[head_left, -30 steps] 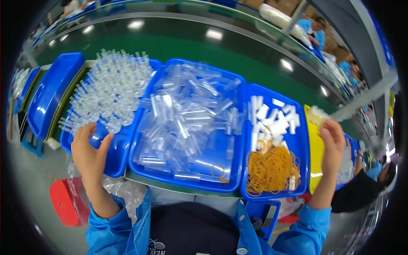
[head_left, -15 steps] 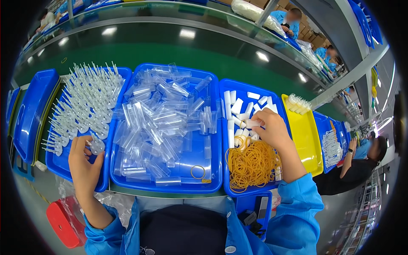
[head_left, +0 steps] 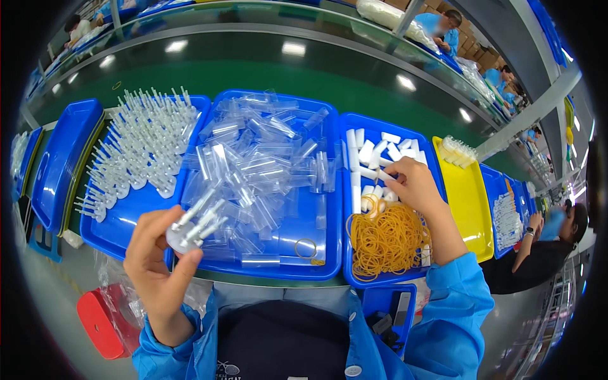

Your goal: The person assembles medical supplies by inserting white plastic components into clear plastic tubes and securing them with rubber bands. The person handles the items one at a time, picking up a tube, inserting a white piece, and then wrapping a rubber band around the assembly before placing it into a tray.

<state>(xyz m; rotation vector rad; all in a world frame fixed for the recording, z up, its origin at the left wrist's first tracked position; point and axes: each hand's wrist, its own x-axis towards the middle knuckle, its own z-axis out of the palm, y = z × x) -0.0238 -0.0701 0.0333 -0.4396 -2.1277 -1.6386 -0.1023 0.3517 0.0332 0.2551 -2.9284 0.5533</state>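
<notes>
At lower left, the left hand grasps a pronged piece between thumb and fingers. Right of centre, rubber bands lie heaped; just beyond, the right hand pinches a white tube among others. Clear sleeves pile mid-frame. More pronged pieces stand at left, a green surface beyond.

Whitish stemmed pieces, white tubes, amber rubber bands, clear sleeves, blue trays, yellow tray, green belt
</notes>
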